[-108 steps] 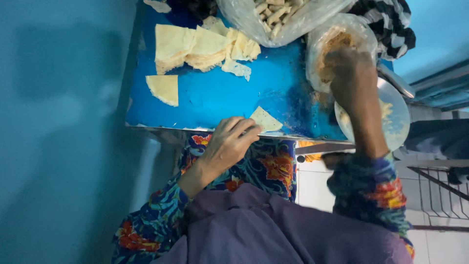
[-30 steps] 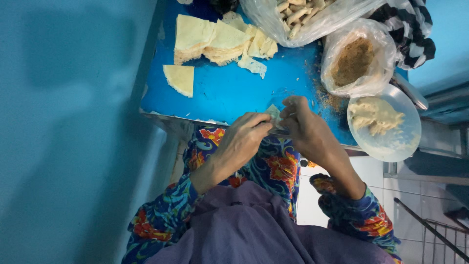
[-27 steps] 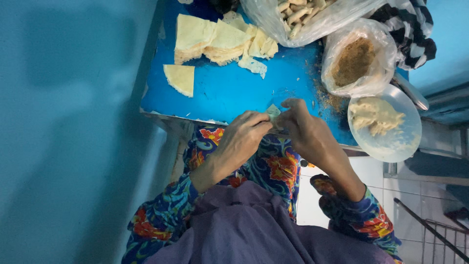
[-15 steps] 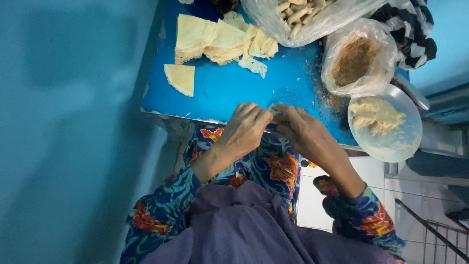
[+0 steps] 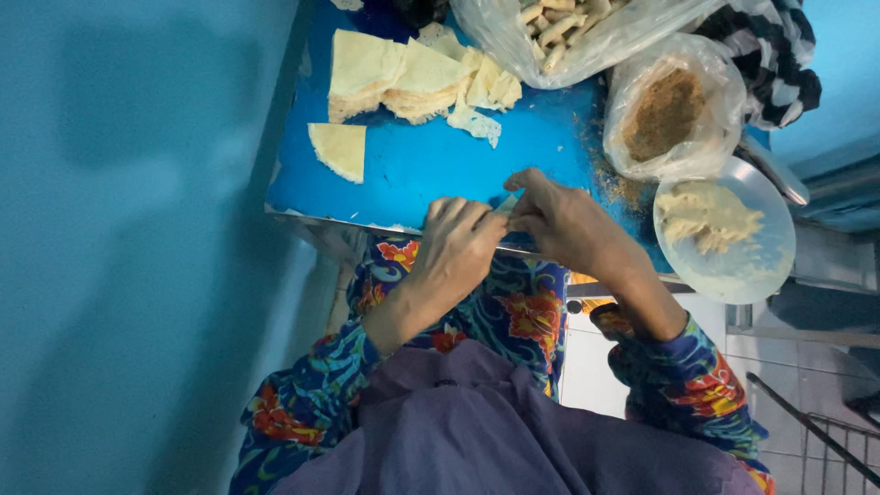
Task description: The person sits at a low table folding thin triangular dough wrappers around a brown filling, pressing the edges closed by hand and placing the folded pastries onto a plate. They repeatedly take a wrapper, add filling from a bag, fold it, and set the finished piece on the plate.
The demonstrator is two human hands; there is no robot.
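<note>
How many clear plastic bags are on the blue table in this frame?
2. One clear bag of pale rolled pieces lies at the table's far edge; one clear bag of brown crumbs sits beside the round dish. Others may lie outside the frame.

I am pinching a small pastry piece (image 5: 507,203) between my left hand (image 5: 463,246) and right hand (image 5: 561,218) over the blue table (image 5: 412,165).
</note>
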